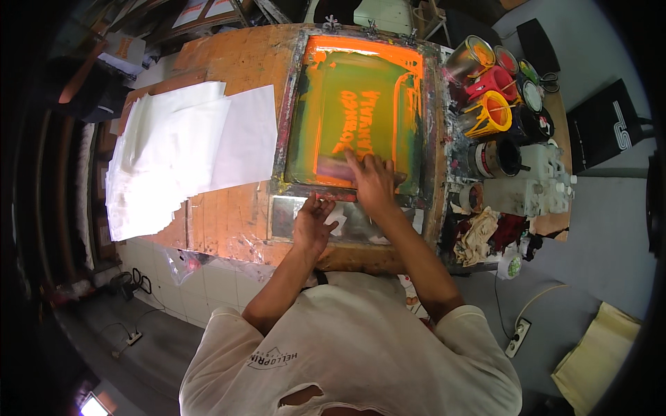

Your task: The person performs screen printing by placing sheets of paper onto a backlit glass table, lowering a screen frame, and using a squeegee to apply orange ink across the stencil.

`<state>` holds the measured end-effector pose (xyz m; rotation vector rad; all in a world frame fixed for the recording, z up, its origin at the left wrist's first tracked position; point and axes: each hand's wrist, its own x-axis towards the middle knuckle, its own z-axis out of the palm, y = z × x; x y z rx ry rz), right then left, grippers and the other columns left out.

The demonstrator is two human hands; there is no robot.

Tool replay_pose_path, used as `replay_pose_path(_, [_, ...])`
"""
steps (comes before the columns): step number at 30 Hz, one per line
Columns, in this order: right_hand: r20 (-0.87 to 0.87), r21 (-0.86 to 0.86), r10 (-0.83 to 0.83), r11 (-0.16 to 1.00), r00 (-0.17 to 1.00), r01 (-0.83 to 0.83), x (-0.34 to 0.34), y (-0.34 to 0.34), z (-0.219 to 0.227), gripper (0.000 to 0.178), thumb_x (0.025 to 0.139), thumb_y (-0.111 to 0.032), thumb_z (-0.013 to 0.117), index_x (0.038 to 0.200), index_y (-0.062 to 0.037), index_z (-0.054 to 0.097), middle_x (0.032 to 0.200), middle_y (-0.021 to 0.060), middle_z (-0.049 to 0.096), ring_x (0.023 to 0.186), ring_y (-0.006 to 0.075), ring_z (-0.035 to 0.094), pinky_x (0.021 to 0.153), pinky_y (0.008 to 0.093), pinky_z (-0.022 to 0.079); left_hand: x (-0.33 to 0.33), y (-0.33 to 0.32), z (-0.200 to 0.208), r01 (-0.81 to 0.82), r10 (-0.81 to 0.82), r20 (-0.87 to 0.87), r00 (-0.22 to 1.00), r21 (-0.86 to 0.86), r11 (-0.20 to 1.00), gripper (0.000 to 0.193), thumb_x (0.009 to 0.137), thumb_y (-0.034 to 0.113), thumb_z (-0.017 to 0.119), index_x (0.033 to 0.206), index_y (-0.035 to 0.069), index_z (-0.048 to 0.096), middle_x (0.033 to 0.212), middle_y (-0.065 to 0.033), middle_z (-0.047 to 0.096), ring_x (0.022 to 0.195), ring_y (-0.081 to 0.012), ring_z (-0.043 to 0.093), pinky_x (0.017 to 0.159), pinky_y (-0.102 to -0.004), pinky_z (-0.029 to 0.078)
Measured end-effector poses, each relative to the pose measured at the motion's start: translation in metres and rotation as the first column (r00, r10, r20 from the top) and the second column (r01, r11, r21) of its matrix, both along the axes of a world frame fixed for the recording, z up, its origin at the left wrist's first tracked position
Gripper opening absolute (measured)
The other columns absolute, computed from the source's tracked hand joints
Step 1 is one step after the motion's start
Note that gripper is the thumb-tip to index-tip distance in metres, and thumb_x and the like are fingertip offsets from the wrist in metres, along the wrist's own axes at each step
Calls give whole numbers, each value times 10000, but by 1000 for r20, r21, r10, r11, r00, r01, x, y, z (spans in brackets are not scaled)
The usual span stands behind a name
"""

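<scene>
A screen-printing frame (282, 139) lies on the wooden table in front of me. Its green mesh (329, 83) carries orange ink (409, 62) along the far and right edges, with orange lettering showing in the middle. My right hand (375, 186) grips a squeegee (333, 170) lying across the near part of the mesh; motion blurs the blade. At the frame's near edge, my left hand (313, 225) touches the rim with its fingertips, thumb held apart. Under that edge, a dark board with pale patches (291, 215) is partly visible.
Left of the frame, white sheets (166, 152) lie in a loose stack on the table (229, 218). Ink cans (496, 111) crowd the right side, with plastic jugs (548, 180) and crumpled rags (479, 236) nearer me. Metal clamps (371, 28) stand at the frame's far edge.
</scene>
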<state>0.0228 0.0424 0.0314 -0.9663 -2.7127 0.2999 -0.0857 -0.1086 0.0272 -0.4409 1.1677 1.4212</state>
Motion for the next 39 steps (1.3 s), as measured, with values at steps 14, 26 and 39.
replay_pose_path(14, [-57, 248, -12, 969, 998, 25, -68, 134, -20, 612, 860, -19, 657, 1436, -188, 541, 1019, 79, 597, 1068, 255, 601, 1130, 764, 202, 0, 11, 16, -35, 37, 26, 999, -55, 998, 458, 1043, 486, 512, 1237, 73, 534, 1294, -104, 565, 1348, -252, 518, 1148, -656, 260])
replay_pose_path(26, [7, 157, -28, 987, 1000, 27, -130, 291, -23, 695, 853, -60, 731, 1488, -217, 497, 1156, 98, 635, 1170, 291, 580, 1117, 611, 296, 0, 4, 10, -64, 69, 59, 996, -80, 995, 371, 1040, 455, 558, 1161, 105, 580, 1193, -81, 610, 1320, -250, 534, 1068, -557, 398])
replay_pose_path(39, [-25, 221, 112, 970, 993, -104, -94, 196, -8, 753, 773, 52, 657, 1464, -217, 525, 1067, 95, 611, 1065, 281, 581, 888, 468, 362, -9, -6, 5, -40, 46, -42, 998, 147, 988, 295, 959, 367, 735, 1012, 93, 638, 1062, -93, 687, 1125, -310, 659, 1058, -487, 455])
